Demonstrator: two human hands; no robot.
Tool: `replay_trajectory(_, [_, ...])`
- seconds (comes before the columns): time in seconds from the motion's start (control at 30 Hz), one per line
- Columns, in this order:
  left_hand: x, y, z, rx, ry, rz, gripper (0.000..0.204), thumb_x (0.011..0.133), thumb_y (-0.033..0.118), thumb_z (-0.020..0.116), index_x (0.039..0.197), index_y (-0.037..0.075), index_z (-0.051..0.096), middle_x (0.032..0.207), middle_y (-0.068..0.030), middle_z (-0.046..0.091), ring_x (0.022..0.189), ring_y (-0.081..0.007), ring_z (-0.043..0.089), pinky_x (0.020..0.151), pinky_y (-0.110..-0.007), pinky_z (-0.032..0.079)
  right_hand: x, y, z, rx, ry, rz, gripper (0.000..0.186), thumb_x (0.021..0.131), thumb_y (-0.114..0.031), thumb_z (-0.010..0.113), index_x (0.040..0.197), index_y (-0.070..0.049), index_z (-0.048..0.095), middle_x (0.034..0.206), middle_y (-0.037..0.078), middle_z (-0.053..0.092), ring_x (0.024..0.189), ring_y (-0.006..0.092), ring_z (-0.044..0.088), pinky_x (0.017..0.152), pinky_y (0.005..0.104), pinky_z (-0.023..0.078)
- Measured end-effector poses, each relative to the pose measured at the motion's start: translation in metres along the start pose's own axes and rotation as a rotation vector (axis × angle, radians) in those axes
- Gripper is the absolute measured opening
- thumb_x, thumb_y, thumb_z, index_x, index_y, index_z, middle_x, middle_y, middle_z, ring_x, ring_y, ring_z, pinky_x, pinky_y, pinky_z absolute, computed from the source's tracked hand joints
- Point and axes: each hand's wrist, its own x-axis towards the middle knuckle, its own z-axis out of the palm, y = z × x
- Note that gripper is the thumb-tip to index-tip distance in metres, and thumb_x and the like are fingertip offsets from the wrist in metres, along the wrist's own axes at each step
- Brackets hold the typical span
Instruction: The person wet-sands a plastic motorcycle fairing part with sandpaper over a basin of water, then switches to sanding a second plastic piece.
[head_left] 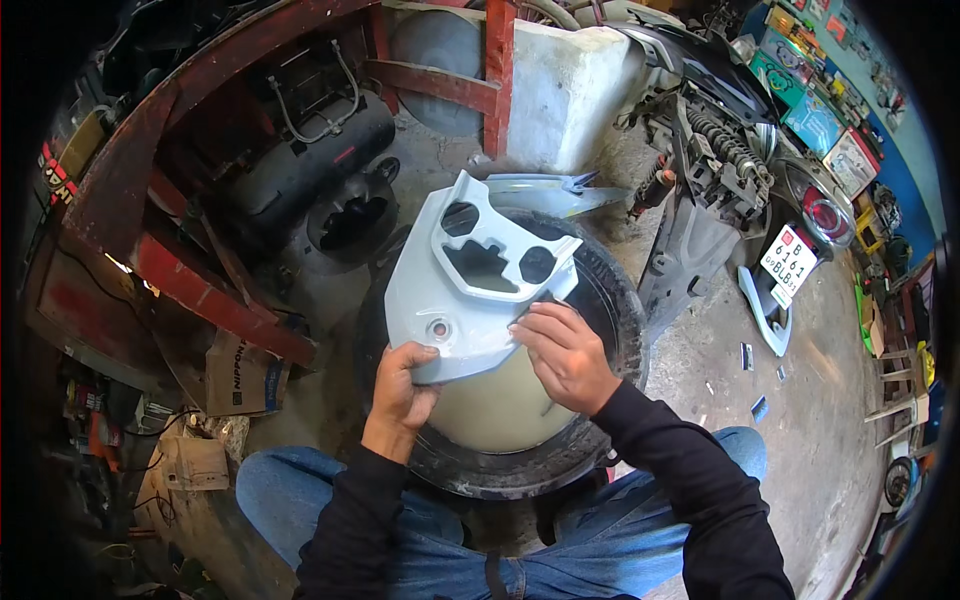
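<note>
A pale blue-white motorcycle body panel (470, 318) with several cut-outs is held tilted over a round black tub (470, 482) of cloudy, beige liquid (500, 410). My left hand (402, 388) grips the panel's lower left edge, thumb on top and the other fingers mostly hidden underneath. At the right edge of the panel, my right hand (565, 350) has its fingers curled together against the surface. A small dark bit shows by its fingertips, too little to name. Behind the panel, another pale, pointed panel (560, 193) lies at the tub's far side.
A black cylindrical tank (315, 160) sits under a red frame (215, 300) on the left. Cardboard (245, 372) lies near my left knee. To the right stands a partly stripped motorcycle (735, 140), with a grey panel (685, 265) beside the tub and scraps on the concrete floor (800, 420).
</note>
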Motion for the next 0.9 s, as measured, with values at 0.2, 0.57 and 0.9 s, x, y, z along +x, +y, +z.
replay_trajectory(0.2, [0.0,-0.012,0.01,-0.073,0.028,0.006,0.055,0.077,-0.001,0.055,0.131,-0.006,0.05,0.119,-0.0152,0.062,0.113,-0.0317,0.063,0.103,-0.049,0.051,0.0,-0.002,-0.017,-0.05,0.01,0.05,0.036,0.075,-0.002,0.065,0.11,-0.006,0.073,0.114,0.013,0.069,0.115,0.0338,0.062,0.104,0.0484,0.048])
replay_trajectory(0.57, [0.004,-0.011,0.008,-0.125,-0.078,-0.009,0.055,0.078,0.0,0.055,0.132,-0.006,0.049,0.123,-0.0151,0.062,0.117,-0.0317,0.062,0.107,-0.05,0.048,0.008,0.02,-0.033,-0.069,-0.001,0.175,0.039,0.086,-0.008,0.063,0.124,-0.008,0.07,0.133,0.011,0.065,0.135,0.0305,0.053,0.113,0.0488,0.04])
replay_trajectory(0.9, [-0.006,-0.013,0.01,-0.059,-0.01,0.046,0.057,0.078,-0.001,0.056,0.135,-0.004,0.048,0.124,-0.0148,0.061,0.117,-0.0323,0.061,0.108,-0.05,0.047,0.004,-0.002,-0.008,0.025,0.127,0.157,0.033,0.078,-0.002,0.069,0.111,-0.002,0.071,0.112,0.014,0.065,0.11,0.0348,0.062,0.097,0.0437,0.051])
